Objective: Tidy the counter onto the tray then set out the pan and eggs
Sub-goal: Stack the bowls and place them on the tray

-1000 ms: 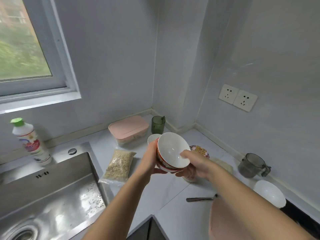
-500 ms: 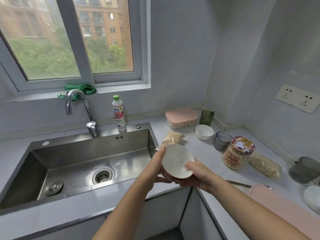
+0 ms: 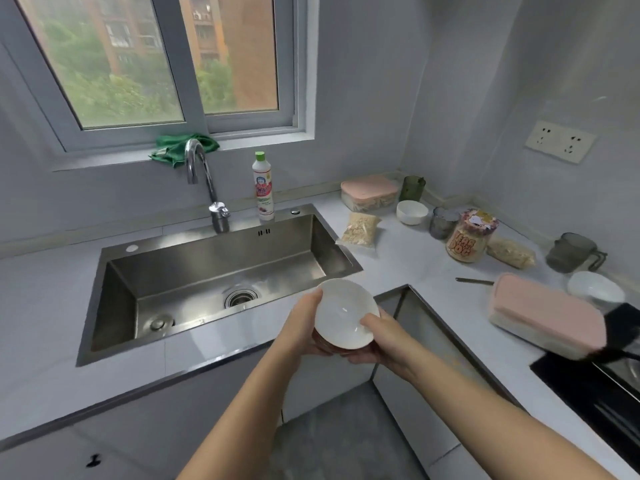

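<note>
White bowl (image 3: pixel 344 315), lower centre of the frame, is held tilted in front of the steel sink (image 3: pixel 214 271). Left hand (image 3: pixel 301 329) grasps its left side, fingers curled underneath. Right hand (image 3: pixel 382 339) grasps the right side – thumb on the rim. A pink-lidded container (image 3: pixel 543 313) lies on the counter (image 3: pixel 415 265) at the right.

**Bare forearms, bare hands**

Two forearms come in from the bottom edge of the frame, one at lower centre and one from the lower right corner. Each is long and slim and narrows toward its wrist near the middle of the picture. Both are uncovered along all their visible length, with skin running right to the frame's edge. The left hand (image 3: pixel 300 328) and right hand (image 3: pixel 385 341) are likewise bare. Nails and finer detail are too soft to make out.
</note>
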{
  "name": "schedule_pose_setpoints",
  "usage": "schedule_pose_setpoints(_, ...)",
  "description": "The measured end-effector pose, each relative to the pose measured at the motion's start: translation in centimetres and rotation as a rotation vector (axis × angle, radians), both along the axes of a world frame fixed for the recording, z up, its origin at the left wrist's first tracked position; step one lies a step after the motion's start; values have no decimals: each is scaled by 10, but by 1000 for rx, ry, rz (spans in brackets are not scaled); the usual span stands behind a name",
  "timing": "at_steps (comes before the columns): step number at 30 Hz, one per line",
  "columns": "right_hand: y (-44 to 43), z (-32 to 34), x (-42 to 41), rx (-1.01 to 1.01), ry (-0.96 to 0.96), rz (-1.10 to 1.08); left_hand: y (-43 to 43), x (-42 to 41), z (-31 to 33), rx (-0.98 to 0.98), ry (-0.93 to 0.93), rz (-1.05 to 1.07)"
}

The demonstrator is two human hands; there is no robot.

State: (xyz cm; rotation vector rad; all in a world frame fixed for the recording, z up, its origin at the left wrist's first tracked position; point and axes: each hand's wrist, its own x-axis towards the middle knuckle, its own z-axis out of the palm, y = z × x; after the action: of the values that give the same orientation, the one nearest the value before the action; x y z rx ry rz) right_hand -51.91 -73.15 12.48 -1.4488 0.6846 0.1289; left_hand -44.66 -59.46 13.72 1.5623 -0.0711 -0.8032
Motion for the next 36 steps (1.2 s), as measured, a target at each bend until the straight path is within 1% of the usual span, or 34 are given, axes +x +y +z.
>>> schedule_pose_setpoints(3,11,2,-39,1,-3,-92,7,-25,-1,-3,37,-69)
schedule_pose_setpoints(8,-1,7,-125,-25,6,-290,-17,-91,7,-33,8,-241)
schedule_pose_setpoints(12,-14,13,-210,-48,-3,-435,-47,-161,10,-77,-23,-385)
schedule_pose_setpoints(17,-29,16,-360,-107,8,-677,-97,-292,-2,-67,37,-543)
schedule_pose_setpoints(18,-31,16,-419,-132,25,-750,-111,-348,-4,-53,46,-611)
schedule_pose_setpoints(20,-35,14,-456,-116,47,-816,-119,-384,-8,-59,50,-639)
schedule_pose_setpoints(22,-34,14,-540,-153,55,-937,-135,-464,-8,-68,53,-772)
schedule_pose_setpoints(24,-33,15,-585,-120,75,-1025,-144,-508,-8,-72,47,-856)
schedule_pose_setpoints(26,-32,17,-646,-134,59,-1124,-160,-565,-5,-76,45,-943)
schedule_pose_setpoints(31,-45,15,-758,-145,0,-1346,-202,-674,-5,-116,28,-1153)
schedule_pose_setpoints(33,-49,8,-790,-128,-32,-1428,-218,-706,-10,-105,39,-1220)
schedule_pose_setpoints(36,-62,-3,-838,-92,-29,-1535,-246,-758,-20,-87,39,-1309)
